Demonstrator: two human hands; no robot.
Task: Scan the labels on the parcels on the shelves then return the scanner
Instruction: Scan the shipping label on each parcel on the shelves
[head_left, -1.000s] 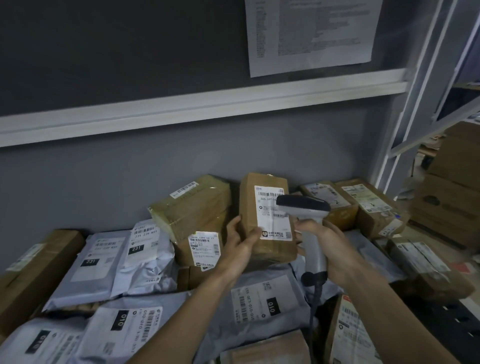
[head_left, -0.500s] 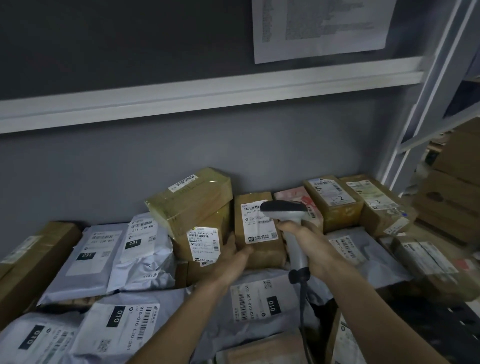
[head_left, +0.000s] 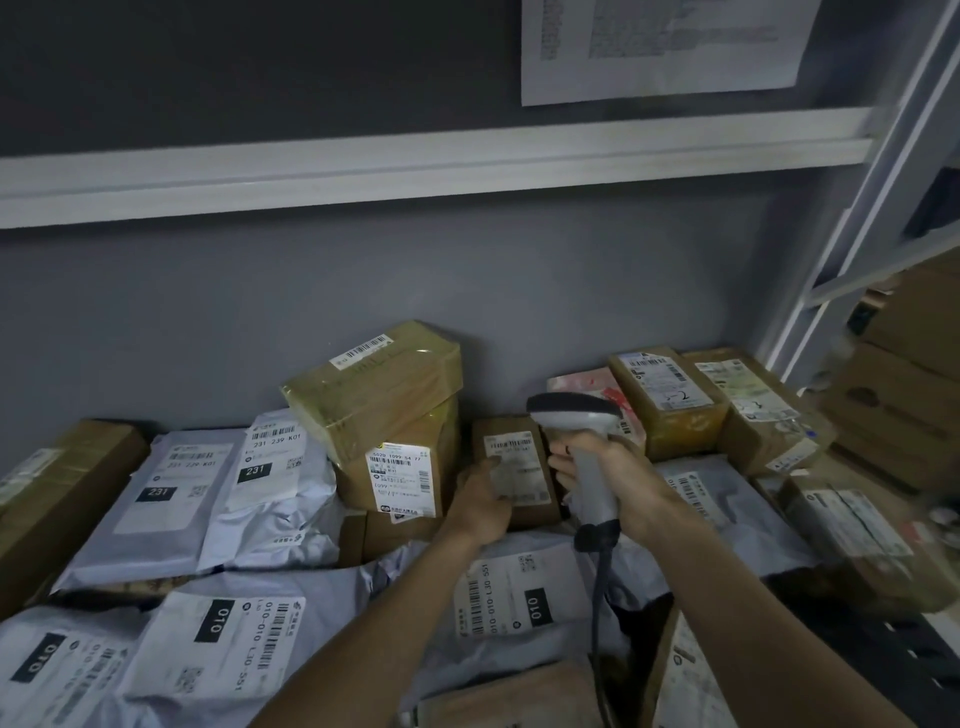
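Dim shelf bay w/ a grey back wall, piled w/ parcels. Near centre, the person's left hand rests on a small brown box that stands among the pile; fingers lie on its white label, thumb at the box's left edge, so it looks like a light steadying hold, though I cannot tell how firmly it grips.

Just beside it, at 3 o'clock, the right hand is wrapped tight round the handle of a grey pistol-type scanner. The scanner's head sits at 12 o'clock of that hand, hanging over the box's top right corner, and its dark cable drops toward 6 o'clock.

At 9 o'clock of the box stands a taped, yellowish carton stack w/ a label facing out. Further toward 9 o'clock lie grey poly mailers marked 231; at 7 o'clock, mailers marked 010. At 2 o'clock sit more labelled cartons. A printed sheet hangs on the wall at 12 o'clock.

Progress, as a judgement: mid-task. The scanner is in hand, not returned. Many labels are in view & nothing shows which are done, so most scanning may remain, then the return.
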